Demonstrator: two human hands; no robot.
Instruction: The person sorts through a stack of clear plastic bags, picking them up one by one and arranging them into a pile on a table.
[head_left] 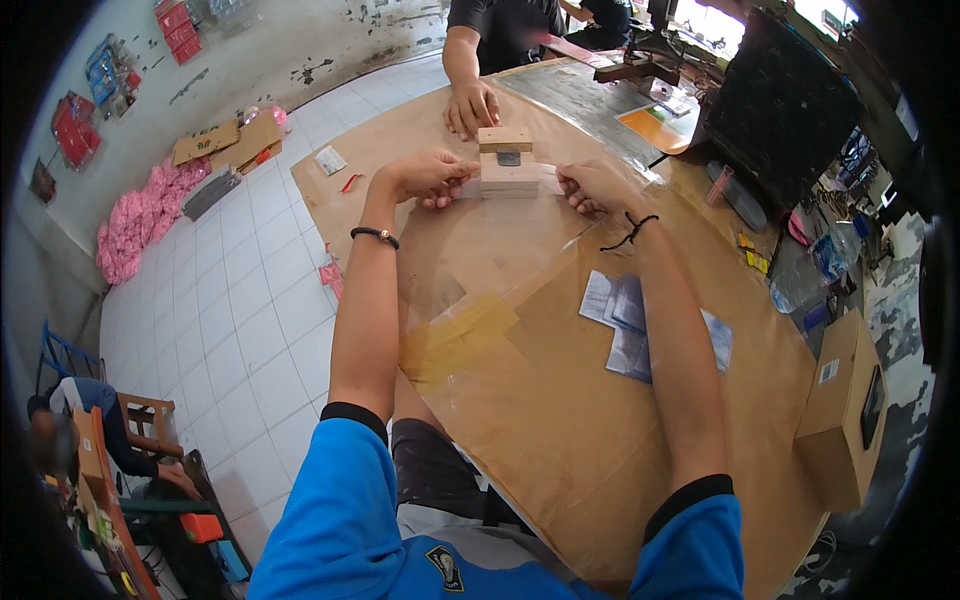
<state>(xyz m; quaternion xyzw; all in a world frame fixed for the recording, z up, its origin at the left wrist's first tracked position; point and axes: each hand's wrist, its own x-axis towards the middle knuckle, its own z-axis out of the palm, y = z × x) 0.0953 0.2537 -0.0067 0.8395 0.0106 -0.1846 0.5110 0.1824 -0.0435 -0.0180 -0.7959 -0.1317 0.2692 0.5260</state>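
- Block [509,183]: pale wood, stacked layers, at far part of brown-covered table [480,390], between both hands.
- Dark piece [509,158]: small, grey, on block's upper front, below top bar [504,138].
- Strip [547,178]: clear, shows at either side of block; path through block can't be told.
- Left hand [436,179]: just left of block, fingers nearly closed, thumb and finger pinched at strip's left end; exact hold too small to tell.
- Right hand [594,189]: just right of block, thumb and finger pinched together on strip's right end.
- Co-worker's hand [470,108]: on table behind block, near its left corner, fingers down.
- Packets [628,310]: bluish, overlapping, partly hidden by right forearm.
- Red scrap [350,183]: on table, left of left hand.
- Carton [838,410]: table's right edge.
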